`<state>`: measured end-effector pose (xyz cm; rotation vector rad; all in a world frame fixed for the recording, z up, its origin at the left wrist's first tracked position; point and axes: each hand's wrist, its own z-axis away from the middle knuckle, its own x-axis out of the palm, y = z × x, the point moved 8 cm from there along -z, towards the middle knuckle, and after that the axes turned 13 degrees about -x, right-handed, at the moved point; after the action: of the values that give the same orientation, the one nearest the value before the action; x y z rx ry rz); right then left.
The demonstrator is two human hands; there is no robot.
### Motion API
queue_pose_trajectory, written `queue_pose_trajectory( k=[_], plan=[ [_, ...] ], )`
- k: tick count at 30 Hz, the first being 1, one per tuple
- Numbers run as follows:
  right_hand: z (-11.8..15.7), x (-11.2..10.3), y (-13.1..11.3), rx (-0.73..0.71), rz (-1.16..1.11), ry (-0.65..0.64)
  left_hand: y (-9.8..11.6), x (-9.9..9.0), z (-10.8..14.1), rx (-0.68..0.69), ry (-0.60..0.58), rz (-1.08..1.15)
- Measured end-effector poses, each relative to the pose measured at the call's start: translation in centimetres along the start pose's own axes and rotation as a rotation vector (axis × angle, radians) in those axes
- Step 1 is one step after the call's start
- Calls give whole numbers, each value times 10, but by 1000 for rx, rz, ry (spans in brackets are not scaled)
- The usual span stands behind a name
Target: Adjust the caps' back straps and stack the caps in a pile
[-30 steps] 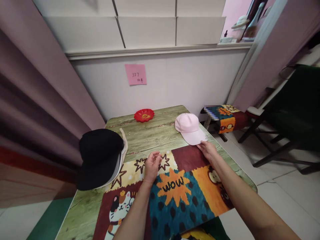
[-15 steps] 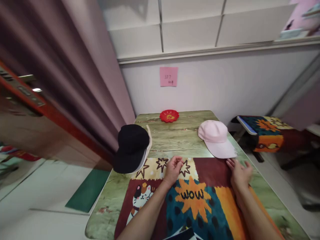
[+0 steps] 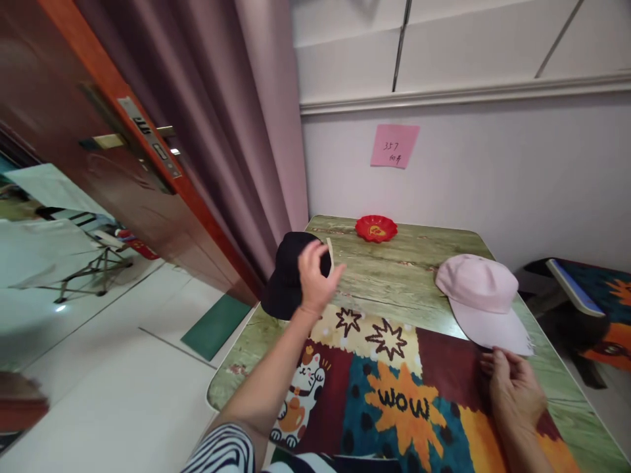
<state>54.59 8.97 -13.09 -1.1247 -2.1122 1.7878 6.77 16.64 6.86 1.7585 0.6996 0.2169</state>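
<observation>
My left hand [image 3: 315, 282] is raised in front of the black cap [image 3: 286, 279] at the left of the table, its fingers curved and apart from the thumb, hiding part of the crown. A thin cream edge shows behind that cap. On the right, the pale pink cap [image 3: 478, 286] rests with its brim towards me. My right hand [image 3: 515, 387] has its thumb and curled fingers closed at the brim's near edge. Beneath both arms lies a patterned mat [image 3: 340, 407] with a cat drawing and the word "WOW".
A red scalloped dish [image 3: 376, 228] stands at the back of the wood-patterned table [image 3: 414, 263]. A pink note [image 3: 394, 146] is stuck on the wall. Left of the table are a purple curtain [image 3: 266, 118], an open door [image 3: 162, 217] and a green mat [image 3: 215, 325] on the floor.
The view has turned left. My left hand has moved from the mat's middle to the black cap, and my right hand has closed at the pink cap's brim.
</observation>
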Motion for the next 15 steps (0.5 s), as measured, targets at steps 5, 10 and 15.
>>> queue_pose_trajectory(
  k=[5,10,15],
  plan=[
    [-1,-5,2,-70,197,-1,-18,-55,-71,-90,112,-566],
    [-2,-3,4,-76,183,-13,-54,-57,-84,-101,20,-544],
    [-1,0,2,-80,139,-15,-41,-70,-76,16,147,-436]
  ],
)
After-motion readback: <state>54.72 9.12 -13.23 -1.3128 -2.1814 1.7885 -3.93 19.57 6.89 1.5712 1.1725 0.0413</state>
